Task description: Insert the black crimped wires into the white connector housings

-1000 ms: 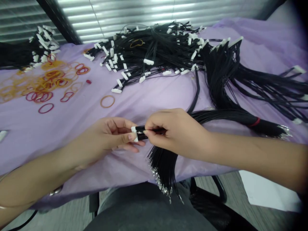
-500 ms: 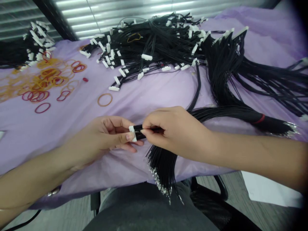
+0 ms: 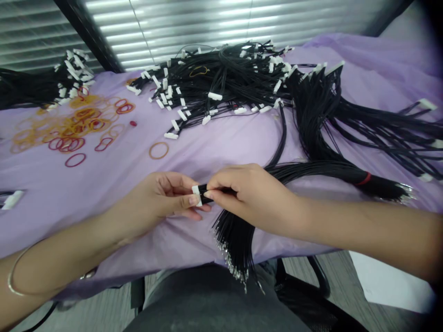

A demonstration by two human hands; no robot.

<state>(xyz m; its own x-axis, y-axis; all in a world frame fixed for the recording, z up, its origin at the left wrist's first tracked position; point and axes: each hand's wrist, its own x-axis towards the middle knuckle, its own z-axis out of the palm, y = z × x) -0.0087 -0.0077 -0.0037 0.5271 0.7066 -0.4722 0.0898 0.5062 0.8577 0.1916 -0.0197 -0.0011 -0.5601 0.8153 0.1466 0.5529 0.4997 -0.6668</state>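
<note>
Purple sheeting covers the desk, and above its near side we record both hands occupied with one wired piece. Our left hand pinches a white connector between thumb and fingers, the lower fingers partly spread beneath it. Our right hand pinches the black wires just beside the connector, thumb against forefinger. We note one small change: the right fingertips sit closer to the connector than a moment earlier, so less wire shows between the two grips. We cannot tell how each wire is seated. Below the right hand, loose wires with bare metal tips hang over the desk edge; to the right, a red band binds another bundle. Beyond the hands we find a pile of black cables with white connectors, and, to the left, scattered rubber bands with one orange ring lying apart.
</note>
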